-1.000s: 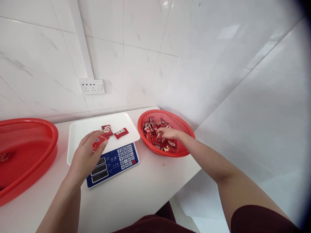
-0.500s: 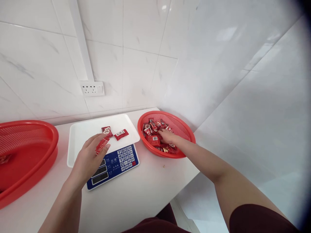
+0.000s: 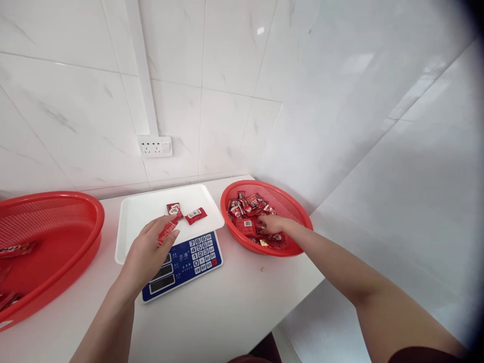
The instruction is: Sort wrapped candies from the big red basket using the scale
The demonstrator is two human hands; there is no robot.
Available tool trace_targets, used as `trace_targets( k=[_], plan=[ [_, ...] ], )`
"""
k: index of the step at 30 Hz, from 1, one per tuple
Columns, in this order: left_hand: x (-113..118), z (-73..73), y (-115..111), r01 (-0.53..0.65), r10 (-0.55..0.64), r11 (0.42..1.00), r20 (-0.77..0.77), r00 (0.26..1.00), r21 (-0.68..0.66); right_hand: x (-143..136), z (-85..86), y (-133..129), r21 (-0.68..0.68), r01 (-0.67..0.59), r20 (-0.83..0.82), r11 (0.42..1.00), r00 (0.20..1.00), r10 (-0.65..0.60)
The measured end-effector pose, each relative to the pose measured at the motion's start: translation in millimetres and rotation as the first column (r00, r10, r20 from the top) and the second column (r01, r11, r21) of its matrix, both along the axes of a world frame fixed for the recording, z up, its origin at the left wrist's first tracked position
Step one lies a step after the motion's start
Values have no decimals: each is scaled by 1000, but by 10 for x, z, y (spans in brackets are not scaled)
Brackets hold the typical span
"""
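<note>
Left hand (image 3: 145, 249), in the head view, curves half open above the scale's (image 3: 189, 259) white tray (image 3: 141, 204), with a red packet (image 3: 166, 233) between thumb and fingers, perhaps to steady it; whether it is gripped, one cannot tell. Two loose packets (image 3: 195, 216) lie on the tray near the fingertips. The right hand (image 3: 275, 224) dips into a red basket (image 3: 244, 243), fingers bent among heaped packets (image 3: 254, 203), any grip hidden. That basket stands just beside the scale, presumably for an easy reach.

White trunking (image 3: 144, 75) runs down marbled wall tiles (image 3: 230, 50) to a socket panel (image 3: 152, 147) (switch (image 3: 166, 147) at right).
</note>
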State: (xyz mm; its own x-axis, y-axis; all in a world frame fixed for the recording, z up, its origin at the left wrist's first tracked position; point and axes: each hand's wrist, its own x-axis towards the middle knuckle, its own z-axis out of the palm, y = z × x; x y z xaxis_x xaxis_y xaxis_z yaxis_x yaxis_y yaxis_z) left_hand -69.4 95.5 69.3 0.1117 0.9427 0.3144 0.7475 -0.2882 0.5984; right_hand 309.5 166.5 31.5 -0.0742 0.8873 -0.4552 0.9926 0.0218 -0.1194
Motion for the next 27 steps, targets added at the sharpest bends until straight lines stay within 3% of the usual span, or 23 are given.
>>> trace_targets(
  k=[6,15,18,22,27],
  plan=[
    [-27,51,-22,-45,46,999,62,997,-12,86,88,2,57,72,-205,996,977,-59],
    [-24,12,-4,-61,63,997,56,996,-38,230,85,-62,143,311,-524,940,829,-195],
    [-29,14,0,-68,70,997,48,996,-45,269,55,-90,115,296,-469,948,858,-211],
    [-36,20,1,-62,64,997,39,997,-49,300,-25,-157,32,220,-245,975,948,-205],
    [-38,-13,3,-5,5,1000,18,1000,-12,231,-117,-230,-1,180,-22,984,983,-180]
  ],
)
